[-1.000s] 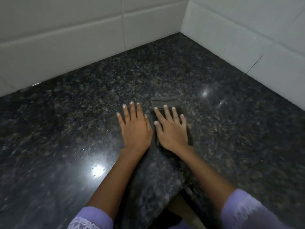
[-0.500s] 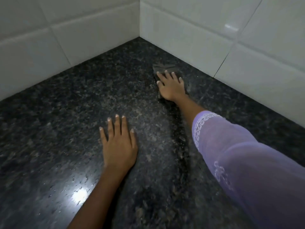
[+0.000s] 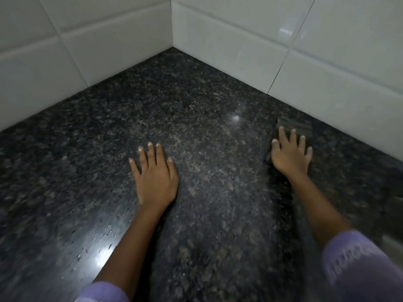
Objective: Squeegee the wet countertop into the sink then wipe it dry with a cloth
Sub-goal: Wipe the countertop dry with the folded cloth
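A dark speckled granite countertop fills the view and runs into a tiled corner. My right hand lies flat with fingers spread on a dark folded cloth, pressing it onto the counter close to the right wall. Most of the cloth is under the palm; its far edge shows beyond the fingertips. My left hand rests palm down on the bare counter, holding nothing. Water droplets glisten on the counter at the lower left. No squeegee or sink is in view.
White tiled walls close the counter at the back left and the right, meeting in a corner at the top centre. A bright light reflection shines on the counter at the lower left. A pale blurred edge shows at the far right.
My right hand has slid the cloth from the far corner back along the right wall toward me. My left hand has stayed flat in about the same place.
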